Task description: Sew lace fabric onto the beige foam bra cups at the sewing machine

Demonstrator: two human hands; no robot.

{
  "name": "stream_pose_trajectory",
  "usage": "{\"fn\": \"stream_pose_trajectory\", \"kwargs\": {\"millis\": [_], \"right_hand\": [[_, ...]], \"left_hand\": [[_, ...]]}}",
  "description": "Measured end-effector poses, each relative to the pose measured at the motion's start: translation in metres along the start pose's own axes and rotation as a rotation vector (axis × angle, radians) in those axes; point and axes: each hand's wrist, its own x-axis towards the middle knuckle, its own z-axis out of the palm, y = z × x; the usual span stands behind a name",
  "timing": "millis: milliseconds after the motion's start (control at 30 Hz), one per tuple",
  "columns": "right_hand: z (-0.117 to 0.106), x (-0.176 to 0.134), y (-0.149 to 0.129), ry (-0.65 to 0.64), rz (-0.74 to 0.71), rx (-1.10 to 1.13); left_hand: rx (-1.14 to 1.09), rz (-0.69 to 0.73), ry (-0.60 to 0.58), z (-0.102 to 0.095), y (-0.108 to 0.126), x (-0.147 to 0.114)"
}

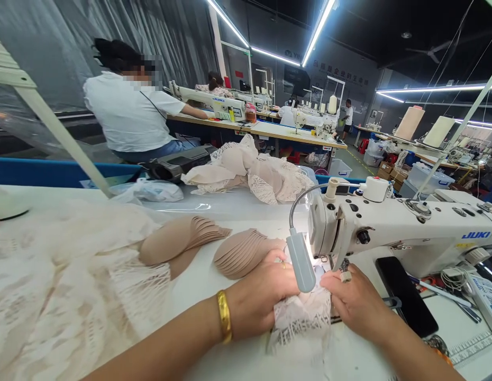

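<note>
A piece of pale lace fabric (299,317) lies at the needle area of a white sewing machine (392,227) and hangs toward me. My left hand (262,296), with a gold bangle at the wrist, is closed on the lace's left side. Part of its fingers is hidden behind the grey lamp head (301,262). On the right side of the lace, my right hand (355,296) pinches its edge close to the presser foot. Beyond my left hand, beige moulded cups sit in two nested stacks, a nearer stack (240,254) and a farther one (170,241).
Loose lace (71,270) covers the table's left side. More lace with cups (249,169) is piled at the back. Right of my right hand lie a black phone (407,296), a ruler (472,344) and small tools. A co-worker (129,111) sits at another machine ahead.
</note>
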Motion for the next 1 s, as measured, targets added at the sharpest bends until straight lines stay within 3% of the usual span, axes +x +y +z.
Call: {"fn": "stream_pose_trajectory", "kwargs": {"millis": [467,733,900,1000], "right_hand": [[-0.004,0.002,0.004,0.072,0.099,0.157],[-0.006,-0.002,0.002,0.102,-0.010,0.144],[-0.007,0.001,-0.010,-0.076,-0.110,0.215],[0.000,0.002,-0.013,-0.140,-0.076,0.099]], "left_hand": [[-0.067,-0.087,-0.046,0.005,-0.007,-0.001],[-0.002,-0.073,-0.064,-0.005,-0.002,-0.005],[0.217,-0.236,-0.012,0.009,0.011,-0.011],[0.314,-0.302,-0.011,0.025,0.022,-0.010]]}}
